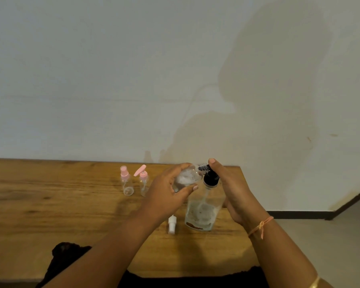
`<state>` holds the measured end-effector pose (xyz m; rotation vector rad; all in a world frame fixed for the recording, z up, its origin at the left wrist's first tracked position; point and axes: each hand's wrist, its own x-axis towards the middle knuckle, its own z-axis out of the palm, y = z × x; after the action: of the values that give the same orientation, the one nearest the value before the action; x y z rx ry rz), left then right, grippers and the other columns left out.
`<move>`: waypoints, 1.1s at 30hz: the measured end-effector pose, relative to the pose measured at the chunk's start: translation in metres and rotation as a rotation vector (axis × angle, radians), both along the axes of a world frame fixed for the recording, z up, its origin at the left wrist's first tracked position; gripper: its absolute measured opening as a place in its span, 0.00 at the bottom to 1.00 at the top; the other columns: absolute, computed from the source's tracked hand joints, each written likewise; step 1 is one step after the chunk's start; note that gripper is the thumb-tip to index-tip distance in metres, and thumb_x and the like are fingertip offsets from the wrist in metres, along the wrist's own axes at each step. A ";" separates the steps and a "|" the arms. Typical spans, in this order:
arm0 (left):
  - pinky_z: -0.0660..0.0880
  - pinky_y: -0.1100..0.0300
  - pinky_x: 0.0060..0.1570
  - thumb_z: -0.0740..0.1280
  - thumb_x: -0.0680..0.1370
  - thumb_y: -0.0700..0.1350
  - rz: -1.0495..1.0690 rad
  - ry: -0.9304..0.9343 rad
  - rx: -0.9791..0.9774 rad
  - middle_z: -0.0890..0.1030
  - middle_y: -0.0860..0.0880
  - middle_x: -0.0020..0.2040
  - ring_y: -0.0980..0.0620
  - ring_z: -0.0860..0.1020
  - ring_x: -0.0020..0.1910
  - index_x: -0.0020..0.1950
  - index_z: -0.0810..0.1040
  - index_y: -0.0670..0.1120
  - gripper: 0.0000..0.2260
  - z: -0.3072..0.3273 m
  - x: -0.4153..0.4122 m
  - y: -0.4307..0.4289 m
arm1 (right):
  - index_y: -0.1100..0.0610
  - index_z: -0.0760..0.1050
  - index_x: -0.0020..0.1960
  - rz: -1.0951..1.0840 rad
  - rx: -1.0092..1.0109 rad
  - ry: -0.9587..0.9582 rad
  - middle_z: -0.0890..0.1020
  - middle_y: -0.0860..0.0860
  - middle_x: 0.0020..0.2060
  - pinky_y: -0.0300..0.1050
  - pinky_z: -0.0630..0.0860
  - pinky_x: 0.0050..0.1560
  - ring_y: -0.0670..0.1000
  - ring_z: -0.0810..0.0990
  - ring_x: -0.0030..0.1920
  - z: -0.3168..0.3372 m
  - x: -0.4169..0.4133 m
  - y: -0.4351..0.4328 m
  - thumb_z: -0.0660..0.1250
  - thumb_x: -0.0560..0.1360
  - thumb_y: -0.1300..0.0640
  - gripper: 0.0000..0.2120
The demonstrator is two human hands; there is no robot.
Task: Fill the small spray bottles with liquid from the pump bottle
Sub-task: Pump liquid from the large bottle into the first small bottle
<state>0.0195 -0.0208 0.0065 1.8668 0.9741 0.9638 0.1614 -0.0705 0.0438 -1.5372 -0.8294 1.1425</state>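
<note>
The grip of the left hand [166,194] is closed round the small spray bottle [185,178], tilted mouth-to-nozzle to catch liquid, while the pump bottle [203,210] is clasped upright on the worktop [50,194] by the right hand [231,190], white spray cap [172,224] laid aside nearby.

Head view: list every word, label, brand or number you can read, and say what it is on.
No text can be read.
On the pump bottle: a brown strip near its base, too blurred to read.
On the clear bottle in the left hand: no print shows.
On the two pink-capped bottles: no print shows.
On the white spray top: no print shows.
</note>
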 end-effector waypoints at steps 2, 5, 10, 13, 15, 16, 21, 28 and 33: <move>0.71 0.75 0.51 0.73 0.71 0.45 -0.003 -0.010 -0.017 0.75 0.60 0.55 0.68 0.73 0.53 0.57 0.70 0.64 0.21 0.000 0.000 -0.001 | 0.49 0.81 0.50 -0.013 0.009 -0.006 0.82 0.47 0.50 0.60 0.70 0.65 0.51 0.77 0.57 -0.001 0.000 0.000 0.62 0.74 0.40 0.16; 0.69 0.80 0.46 0.73 0.71 0.44 -0.001 -0.028 -0.014 0.73 0.65 0.52 0.75 0.72 0.50 0.57 0.69 0.63 0.21 0.003 0.001 -0.003 | 0.49 0.81 0.50 -0.022 0.041 -0.013 0.83 0.48 0.52 0.56 0.69 0.66 0.50 0.77 0.58 -0.003 -0.001 0.000 0.61 0.74 0.38 0.18; 0.64 0.84 0.46 0.72 0.71 0.45 0.011 -0.028 0.020 0.69 0.71 0.52 0.81 0.67 0.51 0.53 0.67 0.69 0.23 0.007 0.001 -0.004 | 0.51 0.82 0.52 -0.004 0.045 0.024 0.84 0.50 0.51 0.62 0.70 0.64 0.54 0.79 0.57 -0.003 0.000 0.001 0.63 0.69 0.32 0.25; 0.65 0.84 0.46 0.72 0.72 0.45 0.011 -0.029 0.008 0.69 0.71 0.52 0.80 0.67 0.51 0.53 0.66 0.69 0.23 0.007 0.002 -0.004 | 0.48 0.82 0.53 0.012 0.043 0.035 0.83 0.49 0.54 0.62 0.68 0.66 0.53 0.78 0.60 -0.004 0.000 0.000 0.64 0.63 0.29 0.29; 0.67 0.79 0.50 0.72 0.71 0.45 0.004 -0.025 -0.012 0.72 0.67 0.53 0.72 0.71 0.53 0.53 0.67 0.70 0.23 0.005 0.001 -0.003 | 0.47 0.82 0.52 0.021 0.033 0.041 0.83 0.48 0.54 0.61 0.68 0.66 0.52 0.78 0.60 -0.006 0.000 0.000 0.65 0.63 0.29 0.28; 0.68 0.77 0.52 0.73 0.71 0.45 0.001 -0.013 -0.015 0.73 0.65 0.54 0.68 0.72 0.55 0.53 0.67 0.70 0.23 0.004 0.001 -0.003 | 0.48 0.82 0.52 0.017 0.027 0.034 0.83 0.48 0.53 0.61 0.69 0.65 0.52 0.78 0.59 -0.005 0.000 0.000 0.65 0.65 0.30 0.26; 0.69 0.77 0.52 0.73 0.71 0.45 0.011 0.007 -0.026 0.74 0.61 0.55 0.64 0.73 0.56 0.57 0.69 0.64 0.22 0.001 0.001 -0.003 | 0.48 0.80 0.47 -0.001 0.016 0.003 0.82 0.45 0.47 0.52 0.72 0.60 0.45 0.78 0.51 -0.002 -0.001 -0.002 0.61 0.75 0.41 0.14; 0.68 0.78 0.53 0.73 0.71 0.45 0.036 -0.041 0.011 0.72 0.68 0.53 0.70 0.72 0.55 0.53 0.68 0.68 0.23 0.005 0.003 -0.004 | 0.47 0.83 0.46 -0.021 0.028 0.014 0.84 0.45 0.49 0.59 0.69 0.66 0.48 0.78 0.57 0.001 -0.006 -0.004 0.62 0.64 0.30 0.25; 0.71 0.67 0.58 0.73 0.71 0.44 0.042 -0.042 0.020 0.74 0.64 0.54 0.62 0.73 0.58 0.53 0.67 0.69 0.23 0.005 0.003 -0.002 | 0.45 0.81 0.43 -0.027 0.015 0.023 0.83 0.43 0.48 0.58 0.68 0.66 0.46 0.77 0.55 0.001 -0.005 -0.004 0.62 0.65 0.32 0.20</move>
<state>0.0228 -0.0231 0.0111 1.8424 0.9851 1.0368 0.1565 -0.0743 0.0448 -1.5163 -0.7979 1.1294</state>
